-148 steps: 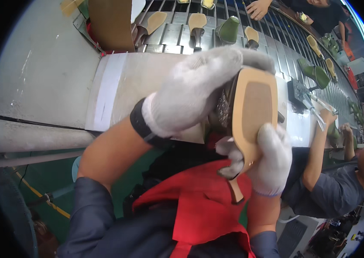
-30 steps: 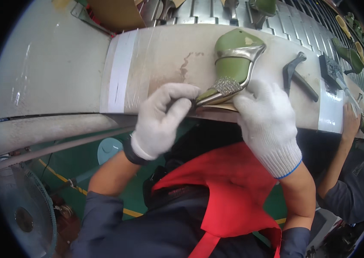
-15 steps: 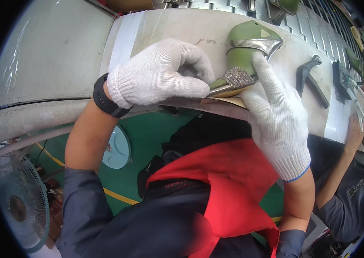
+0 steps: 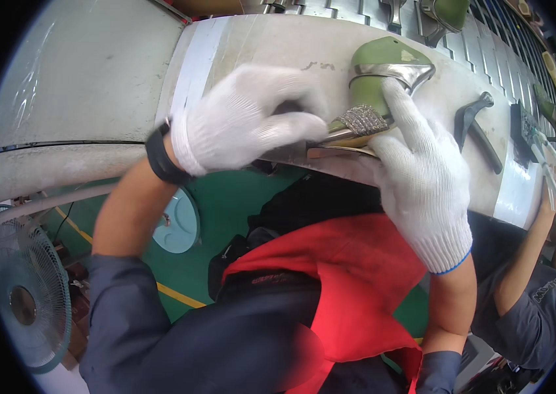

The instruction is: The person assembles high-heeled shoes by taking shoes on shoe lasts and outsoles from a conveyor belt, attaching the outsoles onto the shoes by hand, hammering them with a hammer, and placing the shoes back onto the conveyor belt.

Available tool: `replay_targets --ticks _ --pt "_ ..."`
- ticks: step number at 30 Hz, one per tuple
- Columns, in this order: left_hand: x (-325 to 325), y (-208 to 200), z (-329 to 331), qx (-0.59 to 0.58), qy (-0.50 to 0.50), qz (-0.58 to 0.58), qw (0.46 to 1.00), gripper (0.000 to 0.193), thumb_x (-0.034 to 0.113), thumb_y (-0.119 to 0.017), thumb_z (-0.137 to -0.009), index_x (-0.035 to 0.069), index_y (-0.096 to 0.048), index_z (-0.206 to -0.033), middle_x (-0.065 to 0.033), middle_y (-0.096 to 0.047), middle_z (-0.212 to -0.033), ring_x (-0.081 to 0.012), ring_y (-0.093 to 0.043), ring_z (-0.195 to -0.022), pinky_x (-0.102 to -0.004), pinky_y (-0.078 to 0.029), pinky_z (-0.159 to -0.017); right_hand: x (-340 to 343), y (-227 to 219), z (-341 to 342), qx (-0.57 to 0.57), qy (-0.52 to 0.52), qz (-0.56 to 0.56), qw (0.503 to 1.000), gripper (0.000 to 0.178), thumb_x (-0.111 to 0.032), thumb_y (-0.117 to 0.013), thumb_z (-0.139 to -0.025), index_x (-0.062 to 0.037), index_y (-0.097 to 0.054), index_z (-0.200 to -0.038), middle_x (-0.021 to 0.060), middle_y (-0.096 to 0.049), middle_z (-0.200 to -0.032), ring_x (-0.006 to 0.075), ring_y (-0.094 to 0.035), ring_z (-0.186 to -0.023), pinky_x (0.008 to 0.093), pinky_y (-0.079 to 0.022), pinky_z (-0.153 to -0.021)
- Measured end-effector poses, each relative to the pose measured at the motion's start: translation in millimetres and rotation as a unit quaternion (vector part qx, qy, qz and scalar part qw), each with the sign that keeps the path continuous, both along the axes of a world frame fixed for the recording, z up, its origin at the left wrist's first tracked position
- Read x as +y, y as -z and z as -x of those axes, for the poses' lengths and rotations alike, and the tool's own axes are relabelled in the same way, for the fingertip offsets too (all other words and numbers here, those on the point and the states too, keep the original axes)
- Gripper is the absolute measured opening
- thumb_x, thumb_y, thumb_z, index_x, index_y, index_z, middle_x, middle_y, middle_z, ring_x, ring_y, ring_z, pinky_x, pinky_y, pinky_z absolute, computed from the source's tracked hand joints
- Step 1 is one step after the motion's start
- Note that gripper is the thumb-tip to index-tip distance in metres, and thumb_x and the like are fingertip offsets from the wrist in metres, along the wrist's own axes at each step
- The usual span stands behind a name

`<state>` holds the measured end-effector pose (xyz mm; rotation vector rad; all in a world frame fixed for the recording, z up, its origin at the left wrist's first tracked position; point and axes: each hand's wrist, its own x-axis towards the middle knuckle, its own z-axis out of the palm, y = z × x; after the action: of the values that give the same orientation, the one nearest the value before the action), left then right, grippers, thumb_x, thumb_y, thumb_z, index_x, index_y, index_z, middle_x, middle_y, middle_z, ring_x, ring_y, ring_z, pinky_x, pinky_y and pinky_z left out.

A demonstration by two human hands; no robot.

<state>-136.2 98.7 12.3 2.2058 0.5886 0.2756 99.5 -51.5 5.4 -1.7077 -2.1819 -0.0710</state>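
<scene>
A sandal on a green shoe last (image 4: 373,92) lies across the near part of the worktable. It has a silver strap around the last's upper part and a glittery band (image 4: 362,120) nearer its lower end. My right hand (image 4: 426,174), in a white knitted glove, is closed around its right side, index finger stretched along the last. My left hand (image 4: 255,118), gloved the same way, is at the sandal's lower left end. Its fingers are curved and smeared by motion, so whether they pinch anything is unclear.
A hammer (image 4: 478,128) rests on the worktable (image 4: 265,43) right of the sandal. More green lasts (image 4: 447,14) stand along the slatted conveyor (image 4: 350,14) behind. A co-worker (image 4: 531,302) works at the right. A fan (image 4: 25,302) and a light blue stool (image 4: 179,223) are at lower left.
My left hand has shifted slightly and turned at the sandal's lower end, now blurred. My right hand keeps its hold. The co-worker's hands have moved.
</scene>
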Motion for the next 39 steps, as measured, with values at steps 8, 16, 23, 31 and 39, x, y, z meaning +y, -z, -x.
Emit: replay_targets --ticks 8,16,23,31,39 --pt "-73.3 72.8 7.4 -0.265 -0.215 0.039 0.939 0.032 -0.005 -0.084 -0.090 -0.004 -0.077 -0.122 -0.0149 -0.078 -0.114 -0.0219 -0.076 -0.100 -0.0324 -0.060 -0.090 2.9 2.5 1.1 0.008 0.016 -0.002 1.000 0.029 -0.003 -0.083 -0.080 -0.0077 -0.080 -0.109 0.0219 -0.064 -0.155 0.0372 -0.077 -0.104 0.0434 -0.062 -0.088" --pt "-76.8 78.8 0.2 -0.266 -0.227 0.006 0.937 0.030 -0.005 -0.084 -0.091 -0.003 -0.077 -0.119 -0.0149 -0.077 -0.119 -0.0212 -0.075 -0.103 -0.0330 -0.059 -0.090 1.3 -1.3 7.0 0.012 0.039 0.033 0.999 0.026 -0.009 -0.084 -0.086 -0.0078 -0.081 -0.112 0.0210 -0.065 -0.154 0.0368 -0.077 -0.101 0.0433 -0.062 -0.086" --pt "-80.6 74.3 -14.4 -0.280 -0.279 0.096 0.914 0.021 -0.009 -0.078 -0.092 -0.002 -0.074 -0.111 -0.0069 -0.072 -0.107 -0.0120 -0.069 -0.095 -0.0283 -0.057 -0.084 3.1 -5.6 7.1 0.008 0.041 0.043 0.998 0.027 -0.013 -0.085 -0.087 -0.0084 -0.082 -0.114 0.0197 -0.065 -0.153 0.0376 -0.077 -0.099 0.0439 -0.062 -0.085" --pt "-60.1 59.0 -16.1 -0.258 -0.204 0.214 0.920 0.018 -0.001 -0.079 -0.094 0.001 -0.067 -0.108 -0.0011 -0.064 -0.103 -0.0095 -0.064 -0.093 -0.0269 -0.055 -0.085 10.3 -12.8 2.2 0.018 0.023 0.060 0.998 0.027 -0.010 -0.086 -0.082 -0.0047 -0.080 -0.108 0.0193 -0.069 -0.148 0.0371 -0.077 -0.101 0.0445 -0.062 -0.088" --pt "-55.1 52.5 -30.9 -0.240 -0.197 0.226 0.923 0.026 -0.002 -0.077 -0.093 0.001 -0.070 -0.117 -0.0071 -0.067 -0.121 -0.0154 -0.065 -0.114 -0.0345 -0.054 -0.106 7.9 -14.8 -35.1 0.085 -0.002 0.085 0.993 0.022 -0.002 -0.083 -0.081 -0.0034 -0.078 -0.103 0.0194 -0.065 -0.154 0.0364 -0.078 -0.106 0.0421 -0.062 -0.091"
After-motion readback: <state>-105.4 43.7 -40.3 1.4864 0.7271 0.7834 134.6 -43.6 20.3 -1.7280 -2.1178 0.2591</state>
